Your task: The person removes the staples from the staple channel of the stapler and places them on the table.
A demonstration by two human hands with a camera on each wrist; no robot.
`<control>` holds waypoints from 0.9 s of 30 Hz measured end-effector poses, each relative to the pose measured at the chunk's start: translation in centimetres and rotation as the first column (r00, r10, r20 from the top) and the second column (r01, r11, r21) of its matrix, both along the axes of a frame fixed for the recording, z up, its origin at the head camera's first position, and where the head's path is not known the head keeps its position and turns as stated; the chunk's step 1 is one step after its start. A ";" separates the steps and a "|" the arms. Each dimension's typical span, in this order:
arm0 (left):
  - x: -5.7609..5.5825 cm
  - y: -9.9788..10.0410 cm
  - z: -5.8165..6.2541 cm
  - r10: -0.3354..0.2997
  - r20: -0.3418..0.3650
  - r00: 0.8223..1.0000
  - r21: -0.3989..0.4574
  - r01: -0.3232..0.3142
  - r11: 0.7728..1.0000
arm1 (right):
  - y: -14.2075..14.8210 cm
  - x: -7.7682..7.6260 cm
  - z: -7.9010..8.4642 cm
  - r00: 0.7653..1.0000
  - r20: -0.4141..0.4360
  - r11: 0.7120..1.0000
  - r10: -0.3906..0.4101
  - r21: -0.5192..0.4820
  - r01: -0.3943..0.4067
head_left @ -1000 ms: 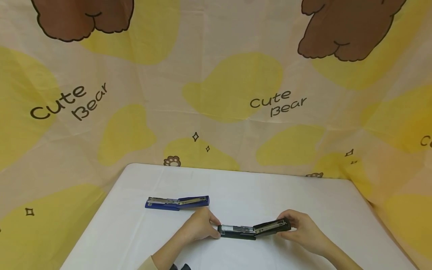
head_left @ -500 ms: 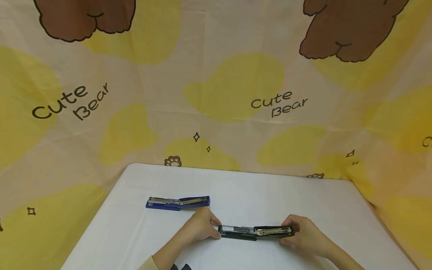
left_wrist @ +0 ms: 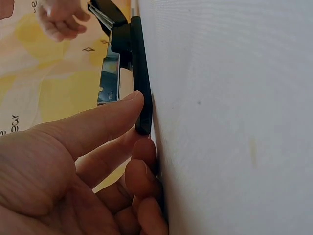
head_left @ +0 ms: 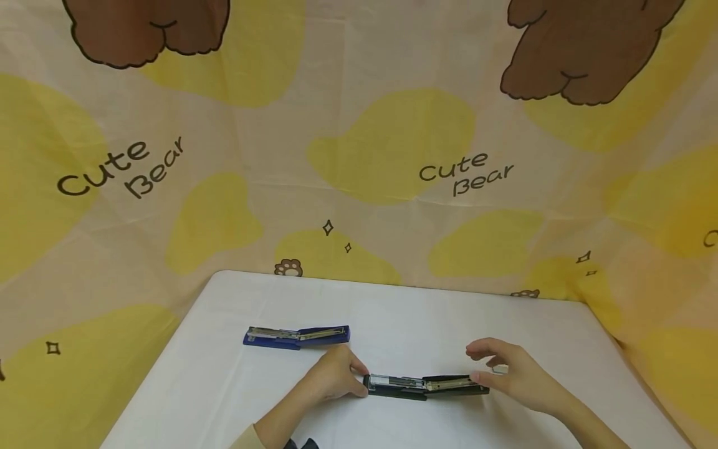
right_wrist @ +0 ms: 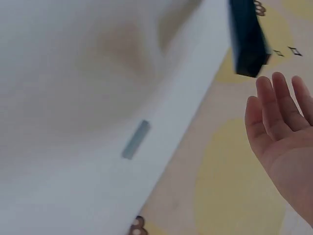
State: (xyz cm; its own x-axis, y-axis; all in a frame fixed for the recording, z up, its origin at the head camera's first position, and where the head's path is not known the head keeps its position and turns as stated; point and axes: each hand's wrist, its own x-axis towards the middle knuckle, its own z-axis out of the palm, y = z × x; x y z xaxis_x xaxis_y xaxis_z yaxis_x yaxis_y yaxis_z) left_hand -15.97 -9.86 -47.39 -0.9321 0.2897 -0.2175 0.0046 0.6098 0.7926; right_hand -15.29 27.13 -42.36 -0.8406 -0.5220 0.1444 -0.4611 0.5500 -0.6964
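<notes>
A black stapler [head_left: 401,386] lies unfolded on the white table, its metal magazine and the inside of its other arm showing. My left hand [head_left: 333,377] pinches the end of its base between thumb and fingers, as the left wrist view also shows on the black base [left_wrist: 142,73]. At the stapler's other end, my right hand [head_left: 521,374] is off it with fingers loosely spread, holding nothing. In the right wrist view that right hand [right_wrist: 283,122] is below the stapler's dark end [right_wrist: 248,54]. A small grey strip [right_wrist: 136,139], apparently staples, lies on the table.
A blue stapler [head_left: 272,338], also unfolded, lies farther back on the left of the white table [head_left: 426,318]. Dark objects [head_left: 307,444] poke in at the bottom edge. Behind the table hangs a yellow patterned cloth [head_left: 381,143].
My right hand has lowered the stapler's raised arm nearly flat, let go of it, and moved up and to the right. My left hand keeps its pinch in place.
</notes>
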 end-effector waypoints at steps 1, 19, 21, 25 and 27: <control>0.0 0.0 0.0 0.001 0.000 1.000 -0.002 -0.001 1.000 | -0.2 0.0 0.3 1.000 -0.018 1.000 0.007 -0.008 -0.007; -0.2 -0.1 -0.3 0.003 0.006 1.000 0.000 -0.003 1.000 | -6.1 0.7 0.2 0.988 0.148 0.975 0.044 -0.222 -0.010; -0.2 -0.1 -0.3 0.003 0.005 1.000 0.002 -0.003 1.000 | -6.7 0.8 -0.2 0.982 0.179 0.968 0.056 -0.250 -0.010; -0.1 0.0 -0.3 0.002 0.001 1.000 0.003 -0.002 1.000 | -8.0 1.0 -1.1 0.967 0.250 0.960 0.056 -0.279 0.016; -0.1 0.0 -0.3 0.005 0.003 1.000 0.001 -0.005 1.000 | -8.7 1.1 -1.5 0.959 0.281 0.958 0.035 -0.282 0.047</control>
State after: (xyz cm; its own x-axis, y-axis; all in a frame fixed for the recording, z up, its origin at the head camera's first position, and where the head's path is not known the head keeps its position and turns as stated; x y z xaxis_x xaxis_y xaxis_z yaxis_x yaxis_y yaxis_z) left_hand -16.07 -9.88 -47.65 -0.9328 0.2852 -0.2203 -0.0010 0.6092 0.7930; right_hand -14.23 18.47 -43.90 -0.8711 -0.4891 0.0437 -0.2223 0.3135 -0.9232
